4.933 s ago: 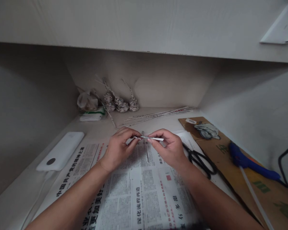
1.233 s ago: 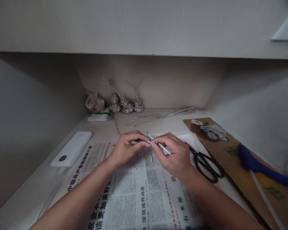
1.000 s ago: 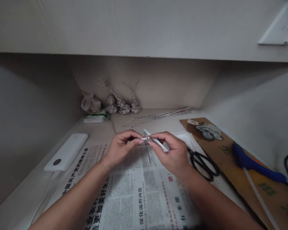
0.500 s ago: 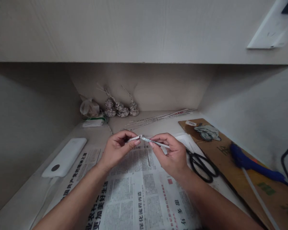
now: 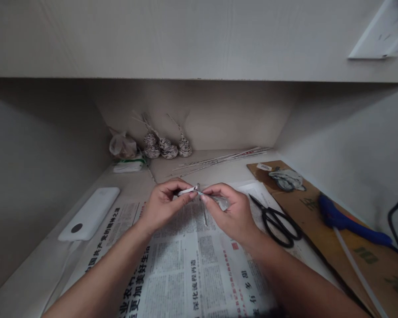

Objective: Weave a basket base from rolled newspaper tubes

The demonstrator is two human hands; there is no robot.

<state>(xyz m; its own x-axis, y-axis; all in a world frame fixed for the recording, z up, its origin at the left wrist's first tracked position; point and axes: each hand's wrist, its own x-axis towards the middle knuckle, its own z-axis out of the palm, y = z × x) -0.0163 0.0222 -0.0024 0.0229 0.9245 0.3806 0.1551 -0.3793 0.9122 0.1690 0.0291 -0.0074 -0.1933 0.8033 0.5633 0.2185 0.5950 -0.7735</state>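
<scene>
My left hand (image 5: 167, 201) pinches a short white rolled-paper tube (image 5: 186, 191) between thumb and fingers. Close beside it, my right hand (image 5: 227, 207) is closed on a thin paper strip (image 5: 205, 194) whose near end meets the tube. Where the two pieces join, a narrow stub of paper sticks up, and a thin paper stick (image 5: 205, 216) hangs or lies below. Both hands are just above the spread newspaper (image 5: 172, 265). My right fingers partly cover the strip.
Black scissors (image 5: 278, 225) lie right of my right hand, next to cardboard (image 5: 345, 256) bearing a blue glue gun (image 5: 351, 225) and crumpled plastic (image 5: 287, 179). At the back stand several woven paper gourds (image 5: 185, 148) and long paper sticks (image 5: 222, 159). A white power bank (image 5: 89, 214) lies left.
My right hand has shifted slightly left, toward my left hand, and the strip has turned at the join. The scissors' blades now show. The whole view has shifted a little.
</scene>
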